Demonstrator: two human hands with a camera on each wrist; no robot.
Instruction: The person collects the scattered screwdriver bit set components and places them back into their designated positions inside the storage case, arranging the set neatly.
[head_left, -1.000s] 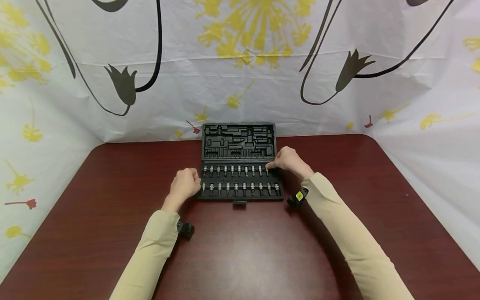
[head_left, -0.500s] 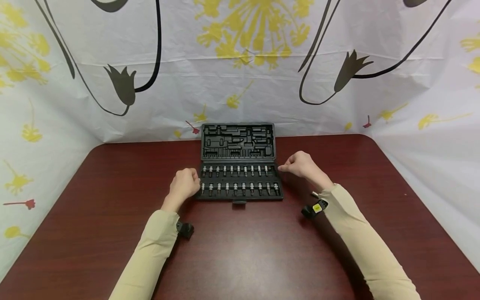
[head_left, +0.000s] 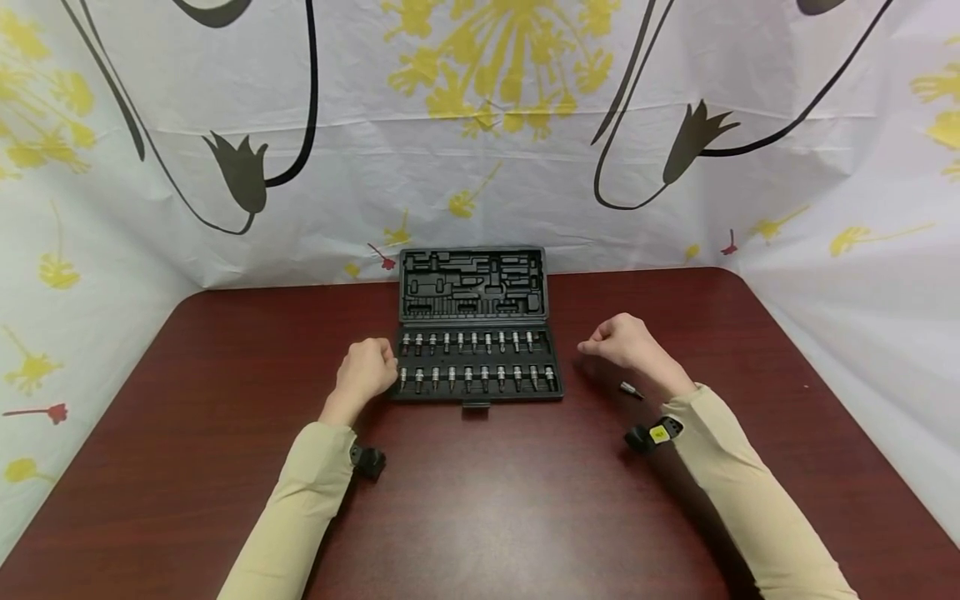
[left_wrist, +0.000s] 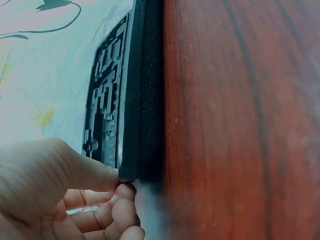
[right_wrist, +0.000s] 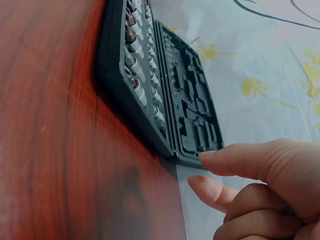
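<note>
A black plastic case [head_left: 480, 358] lies unfolded on the table, and two rows of silver bit sockets [head_left: 484, 379] fill its near half. My left hand [head_left: 366, 367] grips the case's left edge; in the left wrist view the thumb [left_wrist: 95, 172] lies on the rim with the fingers curled at its corner. To the right of the case, my right hand [head_left: 626, 340] hovers apart from it. Its thumb and index finger stand slightly apart with nothing between them in the right wrist view, the other fingers loosely bent. A loose bit socket [head_left: 631, 389] lies on the table below that hand.
The case's lid [head_left: 474, 283], with moulded recesses, leans back toward the patterned cloth [head_left: 465, 167] behind the table. A latch [head_left: 476, 405] sticks out at the case's front. The dark red wooden table [head_left: 480, 500] extends around the case on both sides and in front.
My right hand has drawn away from the right end of the upper row, moving right and toward me. The loose bit socket has come into sight. My left hand keeps its place on the case.
</note>
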